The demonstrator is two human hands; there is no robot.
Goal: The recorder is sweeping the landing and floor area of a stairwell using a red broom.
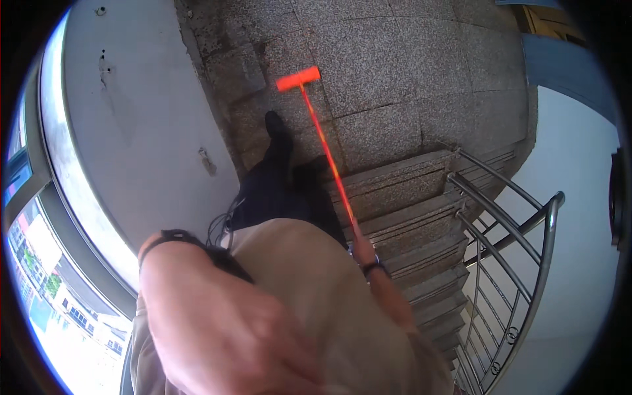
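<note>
My right hand [363,251], with a dark band at its wrist, is closed around the end of a long red-orange stick [327,150]. The stick has a bright orange crosspiece [298,78] at its far end, like a T, over the stone floor ahead of my feet. Close before my beige shirt [299,263] is my left hand [253,339], large and blurred. Its fingers are hidden or smeared, so whether it holds anything cannot be made out. A dark strap and thin black cords [220,230] show beside my left arm.
Stone stairs [415,243] descend on my right, beside a metal railing [543,243]. A pale ledge [131,125] runs along the left under a bright window [72,289]. Speckled floor tiles [375,59] lie ahead. My dark shoe [274,123] stands near the ledge.
</note>
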